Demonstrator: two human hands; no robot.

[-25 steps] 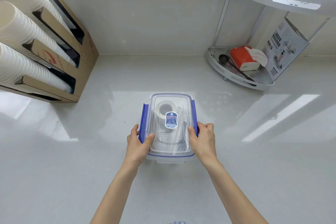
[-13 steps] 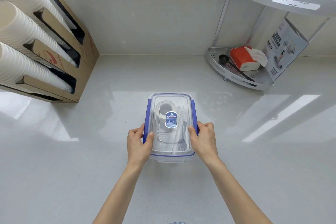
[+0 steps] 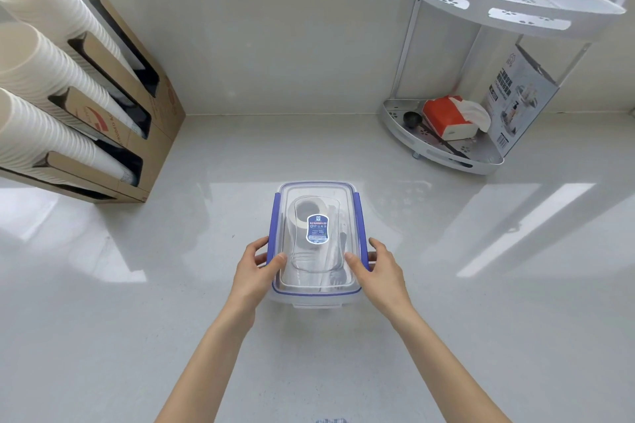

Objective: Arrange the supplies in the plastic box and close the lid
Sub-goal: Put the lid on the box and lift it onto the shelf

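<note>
Two bare hands flank a clear plastic box (image 3: 316, 299) at lower centre of the frame. Left hand (image 3: 256, 269) grips the box's left side, thumb on the lid (image 3: 318, 271) and fingers curled round the blue side latch (image 3: 274, 227); right hand (image 3: 379, 269) mirrors it on the right, thumb on the lid, fingers wrapped over the opposite blue latch (image 3: 358, 227). Lid sits flat on the box, both latches lying against the sides. Long axis of the box runs from the lower edge of the frame toward the top, one short end nearest the viewer. A blue label (image 3: 317, 229) marks the lid's centre; a tape roll (image 3: 304, 213) shows through it. Box rests on a glossy white counter (image 3: 171, 285). Upper left: a cardboard dispenser (image 3: 113, 134) holding stacks of white paper cups (image 3: 41, 65). Upper right: a white two-tier corner rack (image 3: 481, 79) bearing a red tissue pack (image 3: 446, 118).
</note>
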